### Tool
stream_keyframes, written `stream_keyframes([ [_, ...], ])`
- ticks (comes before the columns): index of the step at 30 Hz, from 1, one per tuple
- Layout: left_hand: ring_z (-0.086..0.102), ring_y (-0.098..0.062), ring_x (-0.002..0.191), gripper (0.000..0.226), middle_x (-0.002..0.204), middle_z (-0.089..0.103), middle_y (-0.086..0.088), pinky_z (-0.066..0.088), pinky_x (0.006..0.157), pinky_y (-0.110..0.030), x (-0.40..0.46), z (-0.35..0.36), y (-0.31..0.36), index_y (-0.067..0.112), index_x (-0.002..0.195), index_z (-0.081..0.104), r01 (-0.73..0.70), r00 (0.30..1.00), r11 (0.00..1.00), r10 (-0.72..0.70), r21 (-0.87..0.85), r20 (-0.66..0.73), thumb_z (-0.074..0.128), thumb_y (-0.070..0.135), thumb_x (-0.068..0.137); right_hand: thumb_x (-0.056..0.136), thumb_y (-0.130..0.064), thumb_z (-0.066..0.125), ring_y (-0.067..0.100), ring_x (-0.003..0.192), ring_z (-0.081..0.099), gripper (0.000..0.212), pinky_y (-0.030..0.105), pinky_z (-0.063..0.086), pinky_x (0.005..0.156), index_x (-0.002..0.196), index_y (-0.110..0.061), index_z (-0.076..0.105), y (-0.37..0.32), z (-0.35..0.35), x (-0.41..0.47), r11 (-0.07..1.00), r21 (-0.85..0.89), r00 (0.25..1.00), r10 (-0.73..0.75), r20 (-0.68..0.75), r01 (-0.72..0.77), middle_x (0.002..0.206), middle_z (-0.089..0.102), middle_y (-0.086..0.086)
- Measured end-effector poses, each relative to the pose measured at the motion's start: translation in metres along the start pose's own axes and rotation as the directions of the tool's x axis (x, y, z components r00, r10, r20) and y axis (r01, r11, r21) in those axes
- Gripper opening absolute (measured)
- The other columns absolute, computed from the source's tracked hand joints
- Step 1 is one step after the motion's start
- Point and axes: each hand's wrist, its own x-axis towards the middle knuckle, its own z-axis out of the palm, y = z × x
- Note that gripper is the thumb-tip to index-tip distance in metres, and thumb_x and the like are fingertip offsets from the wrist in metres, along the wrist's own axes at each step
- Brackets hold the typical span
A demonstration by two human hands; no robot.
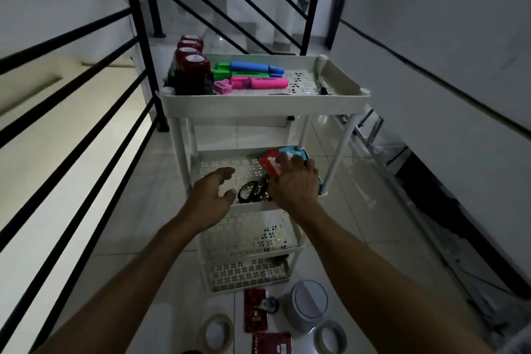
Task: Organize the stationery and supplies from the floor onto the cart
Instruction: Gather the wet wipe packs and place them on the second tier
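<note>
**Cart half stocked, supplies still on the tiles**

A person's right hand (293, 181) lies spread, fingers straight, on a red booklet (270, 165) on the second shelf of the white cart (264, 103), beside black-handled scissors (253, 190). The left hand (212, 191) hovers relaxed and empty at the shelf's edge. Highlighters (253, 75) and dark red jars (191, 57) already fill the top tray. Tape rolls (218, 330), red packets (255, 313) and a white lidded container (304, 307) wait on the floor; the lower shelves look largely bare.

Stair landing inside a house
Black metal railing (86, 100) left, steps (218, 6) climbing at the far side, glossy white floor tiles (161, 158), plain white wall (445, 37) right
</note>
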Motion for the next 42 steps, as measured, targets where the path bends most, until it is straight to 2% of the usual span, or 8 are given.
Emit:
stream_keyframes([
  [3,0.051,-0.016,0.123,0.045,0.133,0.056,-0.002,0.034,0.094,-0.021,0.003,0.001,0.002,0.019,0.135,0.049,0.002,1.000,1.000,-0.002,-0.010,0.002,0.060,0.014,0.091,0.089,-0.057,0.049,0.041,0.136,0.023,0.060,0.060,0.025,0.110,0.141,-0.039,0.026,0.013,0.004,-0.005,0.999,0.011,0.998,-0.030,0.059,0.030,0.150,0.021,0.015],
  [10,0.050,-0.008,0.115,0.046,0.128,0.058,-0.001,0.035,0.092,-0.019,0.004,0.006,0.003,0.021,0.135,0.048,0.004,1.000,1.000,-0.004,-0.023,0.005,0.060,0.014,0.091,0.097,-0.061,0.026,0.045,0.135,0.027,0.061,0.058,0.032,0.108,0.151,-0.035,0.012,0.011,0.011,0.007,0.998,0.011,0.993,0.062,0.100,-0.064,0.156,0.013,0.021],
  [17,0.049,-0.010,0.119,0.052,0.132,0.054,-0.002,0.036,0.096,-0.019,-0.011,0.021,-0.007,0.021,0.138,0.044,-0.003,1.000,1.000,0.003,0.018,0.004,0.062,0.016,0.089,0.097,-0.058,0.035,0.046,0.142,0.012,0.065,0.059,0.019,0.114,0.153,-0.035,0.010,0.008,0.012,0.008,0.993,0.015,0.987,0.117,0.112,-0.120,0.158,0.006,0.022],
  [20,0.051,-0.013,0.119,0.051,0.129,0.055,-0.002,0.039,0.097,-0.021,-0.017,0.020,-0.009,0.019,0.137,0.046,0.000,1.000,1.000,0.000,0.004,0.000,0.062,0.015,0.089,0.094,-0.054,0.047,0.044,0.144,0.007,0.061,0.067,0.016,0.112,0.147,-0.040,0.022,0.009,0.012,0.008,0.997,-0.060,0.999,-0.040,0.032,0.041,0.158,0.005,0.019],
  [22,0.052,-0.013,0.117,0.051,0.129,0.055,-0.003,0.043,0.095,-0.024,-0.020,0.019,-0.010,0.019,0.136,0.046,-0.014,1.000,1.000,0.014,-0.006,-0.005,0.062,0.012,0.088,0.095,-0.054,0.043,0.041,0.146,-0.001,0.050,0.070,0.008,0.111,0.143,-0.045,0.031,0.012,0.015,0.008,0.974,-0.117,0.981,-0.188,0.048,0.192,0.159,-0.001,0.014],
  [25,0.048,-0.010,0.119,0.053,0.130,0.053,-0.001,0.045,0.094,-0.025,-0.025,0.018,-0.011,0.019,0.137,0.045,-0.029,1.000,0.999,0.029,-0.013,0.007,0.060,0.007,0.087,0.096,-0.060,0.030,0.037,0.147,-0.004,0.045,0.068,0.005,0.113,0.139,-0.048,0.039,0.016,0.018,0.003,0.956,-0.180,0.971,-0.216,0.105,0.232,0.160,-0.005,0.010],
  [33,0.046,-0.012,0.125,0.053,0.136,0.050,-0.002,0.035,0.100,-0.020,-0.038,0.021,-0.012,0.016,0.137,0.046,-0.069,0.997,0.997,0.070,0.019,-0.041,0.060,0.007,0.087,0.097,-0.062,0.021,0.035,0.148,-0.010,0.064,0.057,-0.003,0.117,0.153,-0.037,0.001,0.012,0.024,-0.007,0.971,-0.131,0.980,-0.193,0.056,0.199,0.162,-0.011,0.011],
  [42,0.053,-0.015,0.118,0.045,0.127,0.058,0.000,0.042,0.103,-0.031,-0.085,0.055,-0.009,0.015,0.128,0.056,-0.231,0.950,0.967,0.248,0.105,-0.189,0.065,0.017,0.084,0.094,-0.061,0.039,0.021,0.148,0.014,0.064,0.047,0.015,0.119,0.151,-0.035,0.024,0.038,0.036,-0.102,0.964,0.131,0.966,-0.211,-0.149,0.231,0.159,0.022,0.002],
])
